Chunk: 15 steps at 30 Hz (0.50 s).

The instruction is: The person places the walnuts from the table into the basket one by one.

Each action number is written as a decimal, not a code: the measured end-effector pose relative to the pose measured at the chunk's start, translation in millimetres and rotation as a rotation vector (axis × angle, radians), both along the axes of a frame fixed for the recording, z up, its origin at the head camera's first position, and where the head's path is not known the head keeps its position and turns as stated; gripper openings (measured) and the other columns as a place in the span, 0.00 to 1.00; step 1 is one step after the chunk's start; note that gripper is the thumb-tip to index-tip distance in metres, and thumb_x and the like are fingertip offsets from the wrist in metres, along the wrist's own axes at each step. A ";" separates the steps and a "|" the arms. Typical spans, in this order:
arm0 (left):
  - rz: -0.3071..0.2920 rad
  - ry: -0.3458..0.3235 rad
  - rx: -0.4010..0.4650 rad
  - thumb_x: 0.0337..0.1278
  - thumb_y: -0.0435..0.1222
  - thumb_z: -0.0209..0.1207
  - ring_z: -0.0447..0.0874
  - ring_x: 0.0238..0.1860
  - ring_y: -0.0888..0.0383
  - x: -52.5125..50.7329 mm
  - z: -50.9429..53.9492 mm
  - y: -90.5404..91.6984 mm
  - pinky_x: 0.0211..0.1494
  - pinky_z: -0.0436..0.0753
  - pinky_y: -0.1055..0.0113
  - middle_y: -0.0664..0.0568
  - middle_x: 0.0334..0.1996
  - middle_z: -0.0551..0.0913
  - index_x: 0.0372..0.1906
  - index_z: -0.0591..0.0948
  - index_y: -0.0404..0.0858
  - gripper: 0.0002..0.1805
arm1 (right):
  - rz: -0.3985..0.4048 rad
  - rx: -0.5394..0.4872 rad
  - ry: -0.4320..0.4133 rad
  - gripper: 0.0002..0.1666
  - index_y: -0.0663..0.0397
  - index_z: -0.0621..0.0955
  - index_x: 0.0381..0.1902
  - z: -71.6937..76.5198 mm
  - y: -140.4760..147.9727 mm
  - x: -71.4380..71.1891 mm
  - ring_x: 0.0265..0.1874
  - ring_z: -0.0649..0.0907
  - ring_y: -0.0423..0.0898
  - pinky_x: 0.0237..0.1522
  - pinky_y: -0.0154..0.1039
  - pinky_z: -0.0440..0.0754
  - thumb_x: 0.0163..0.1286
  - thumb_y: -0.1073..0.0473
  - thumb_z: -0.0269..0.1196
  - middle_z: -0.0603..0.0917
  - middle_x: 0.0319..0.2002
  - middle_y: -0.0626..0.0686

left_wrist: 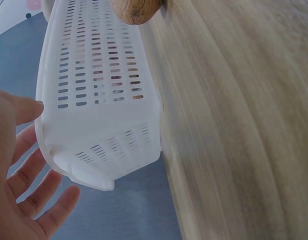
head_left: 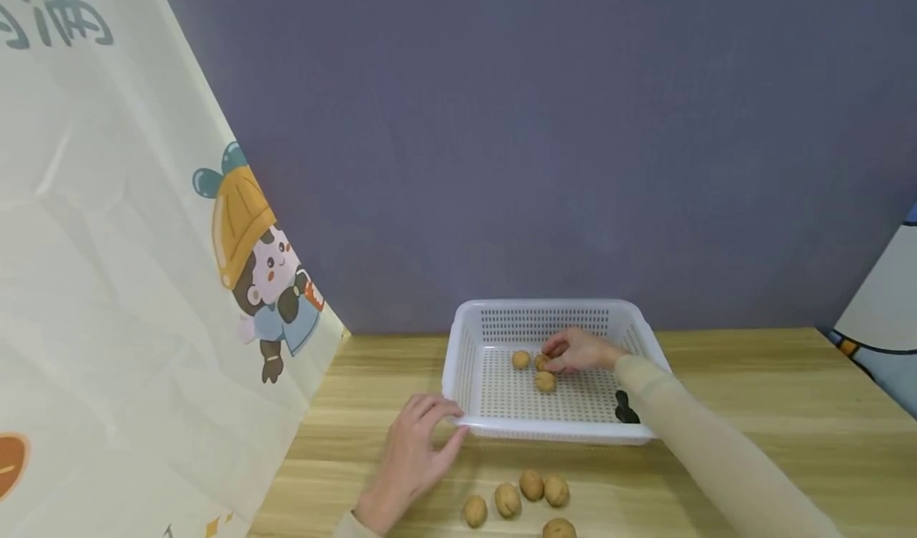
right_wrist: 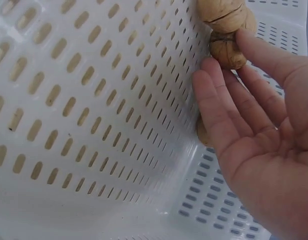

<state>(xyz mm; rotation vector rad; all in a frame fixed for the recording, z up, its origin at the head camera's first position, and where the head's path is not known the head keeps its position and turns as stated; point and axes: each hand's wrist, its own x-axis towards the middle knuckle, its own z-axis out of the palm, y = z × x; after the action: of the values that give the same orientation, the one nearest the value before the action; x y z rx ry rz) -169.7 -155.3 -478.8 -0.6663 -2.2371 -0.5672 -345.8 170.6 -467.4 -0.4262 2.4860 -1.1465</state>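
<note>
Nearest you, five loose walnuts (head_left: 508,500) lie on the wood-grain table (head_left: 344,458). Your left hand (head_left: 419,450) holds the white basket (head_left: 544,426) by its near-left corner, between thumb and spread fingers. Inside, your right hand (head_left: 583,351) pinches one walnut (head_left: 540,360) beside two other walnuts (head_left: 545,382). At left rises a cartoon-printed white sheet (head_left: 93,243), reaching the plain grey-blue wall (head_left: 530,124) behind.

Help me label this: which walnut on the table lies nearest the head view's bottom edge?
The walnut that edge cuts off; the other four on the table show whole.
</note>
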 end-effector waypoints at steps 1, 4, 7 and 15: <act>-0.001 -0.001 0.001 0.46 0.41 0.80 0.86 0.48 0.59 -0.4 0.3 0.3 0.52 0.90 0.62 0.59 0.43 0.90 0.39 0.88 0.47 0.15 | -0.002 -0.002 0.000 0.24 0.63 0.84 0.59 0.3 0.4 -0.1 0.43 0.89 0.45 0.45 0.44 0.93 0.69 0.58 0.74 0.89 0.53 0.59; -0.003 -0.006 0.001 0.46 0.41 0.80 0.86 0.49 0.59 -0.7 0.5 1.1 0.53 0.90 0.62 0.59 0.43 0.90 0.39 0.88 0.47 0.15 | 0.000 -0.012 -0.009 0.24 0.65 0.84 0.59 1.2 1.6 1.1 0.44 0.89 0.46 0.46 0.45 0.93 0.69 0.59 0.73 0.89 0.53 0.60; -0.004 -0.013 -0.001 0.45 0.41 0.80 0.86 0.49 0.59 0.3 0.3 1.3 0.52 0.90 0.62 0.60 0.42 0.89 0.39 0.88 0.48 0.15 | 0.012 -0.019 -0.011 0.24 0.66 0.83 0.60 3.9 2.6 3.7 0.45 0.90 0.48 0.46 0.47 0.93 0.70 0.59 0.72 0.89 0.54 0.62; 0.007 -0.008 0.001 0.45 0.41 0.80 0.86 0.48 0.58 1.1 1.7 0.1 0.52 0.90 0.62 0.59 0.42 0.89 0.39 0.88 0.48 0.15 | 0.063 -0.072 0.009 0.30 0.67 0.79 0.66 24.4 6.5 3.4 0.52 0.89 0.51 0.55 0.51 0.92 0.73 0.55 0.70 0.85 0.61 0.64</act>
<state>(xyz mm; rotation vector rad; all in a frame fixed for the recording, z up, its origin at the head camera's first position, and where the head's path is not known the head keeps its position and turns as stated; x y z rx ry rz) -168.7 -155.2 -477.1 -0.6566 -2.2453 -0.5682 -342.3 177.1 -442.9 -0.5271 2.4268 -1.2146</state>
